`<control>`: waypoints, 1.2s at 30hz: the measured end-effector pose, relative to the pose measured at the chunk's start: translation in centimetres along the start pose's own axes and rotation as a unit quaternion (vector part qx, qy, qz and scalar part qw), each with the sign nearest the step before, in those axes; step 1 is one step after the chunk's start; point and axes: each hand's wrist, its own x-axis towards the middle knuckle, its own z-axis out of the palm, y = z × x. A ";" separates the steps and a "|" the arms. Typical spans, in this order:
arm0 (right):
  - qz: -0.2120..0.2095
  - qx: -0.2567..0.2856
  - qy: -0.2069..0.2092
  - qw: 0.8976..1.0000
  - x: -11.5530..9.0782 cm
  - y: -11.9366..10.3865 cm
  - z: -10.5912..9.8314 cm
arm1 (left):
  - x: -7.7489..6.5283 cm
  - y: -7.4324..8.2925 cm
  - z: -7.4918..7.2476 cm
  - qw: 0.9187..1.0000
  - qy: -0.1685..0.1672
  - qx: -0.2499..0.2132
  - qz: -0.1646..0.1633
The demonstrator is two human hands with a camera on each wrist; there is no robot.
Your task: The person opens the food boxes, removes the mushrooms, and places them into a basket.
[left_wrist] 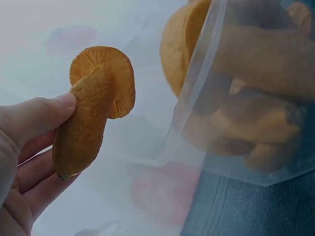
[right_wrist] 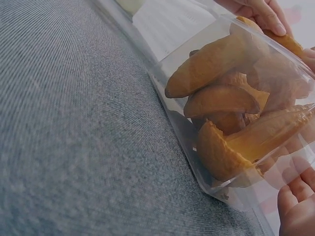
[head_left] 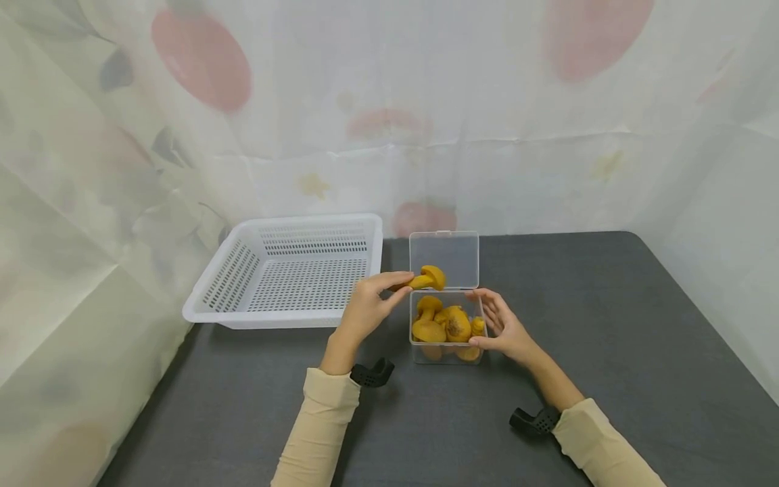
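Note:
My left hand point(head_left: 372, 303) pinches a yellow-brown mushroom point(head_left: 429, 278) by its stem, thumb on one side and fingers on the other. It is held above the back part of a clear plastic box point(head_left: 447, 360), cap pointing right. In the left wrist view, the ribbed underside of the held mushroom point(left_wrist: 96, 98) shows. Several similar mushrooms point(head_left: 458, 326) lie piled inside the box, also seen through its wall in the right wrist view. At the box's right side my right hand point(head_left: 504, 328) grips it, thumb at the front corner and fingers farther back.
Left of the box stands a white perforated plastic basket point(head_left: 286, 318) with no contents visible. The box's hinged lid point(head_left: 444, 259) stands raised behind it. Everything is on a dark grey table point(head_left: 608, 325), with a fruit-printed curtain point(head_left: 389, 81) behind and at the left.

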 end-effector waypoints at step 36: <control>0.004 -0.004 0.003 1.000 0.0 0.1 0.0 | -2.6 -4.4 -6.0 0.982 0.119 0.078 -0.123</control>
